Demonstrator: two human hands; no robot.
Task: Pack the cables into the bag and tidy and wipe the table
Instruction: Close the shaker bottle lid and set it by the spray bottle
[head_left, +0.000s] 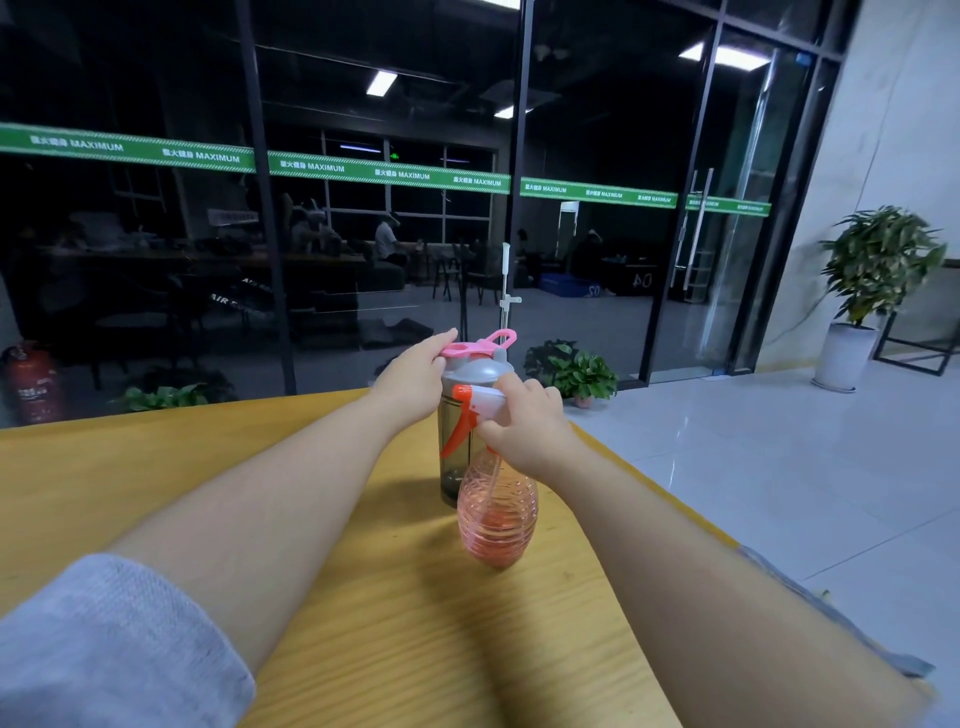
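Observation:
A clear pink spray bottle (497, 512) with an orange trigger and white head stands on the yellow wooden table (156, 467) near its far right corner. My right hand (527, 428) is wrapped around the sprayer's head and neck. Directly behind it stands a smoky grey shaker bottle (453, 441) with a grey lid and a pink cap. My left hand (413, 376) rests on the shaker's pink cap and lid, fingers curled over the top. No cables, bag or cloth are in view.
The table's right edge runs diagonally beside my right forearm, with glossy white floor tiles (779, 467) beyond. A dark glass wall stands behind the table. Small potted plants (576, 371) sit on the floor past the far edge, and a tall potted plant (872, 275) stands at right.

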